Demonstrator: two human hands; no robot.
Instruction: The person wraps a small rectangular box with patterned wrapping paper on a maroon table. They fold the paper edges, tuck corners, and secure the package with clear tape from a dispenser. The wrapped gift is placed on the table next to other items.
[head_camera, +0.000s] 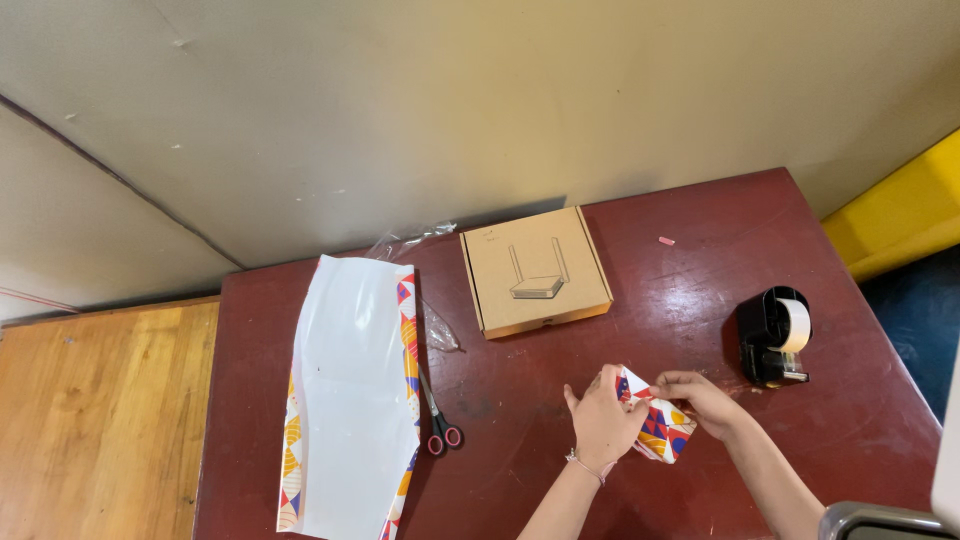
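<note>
Both hands work at the near right part of a dark red bench (700, 290), closed around a small wrapped parcel (662, 428) covered in paper patterned with red, blue, orange and white shapes. The left hand (603, 418) holds the parcel's left side, palm against it and fingers (612, 385) curled over its top edge. The right hand (703, 398) comes in from the right, its fingers (668, 384) pinched narrowly on a raised corner of the paper at the parcel's far edge. The parcel sits low over the bench; whether it touches the surface cannot be told. A thin bracelet (583, 466) circles the left wrist.

Just to the right of the hands, slightly farther off, stands a black tape dispenser (772, 336) with a pale roll of tape. Toward the far middle of the bench lies a flat brown cardboard box (535, 270) with a line drawing on its lid. On the left lies a long sheet of wrapping paper (350, 390), white side up, its patterned edges curling inward. Scissors (437, 415) with red handles lie beside the sheet's right edge, blades pointing away. A crumpled clear plastic wrapper (430, 320) lies between the sheet and the box. A tiny pink scrap (666, 240) rests at the far right. Left of the bench is a lighter wooden surface (100, 420).
</note>
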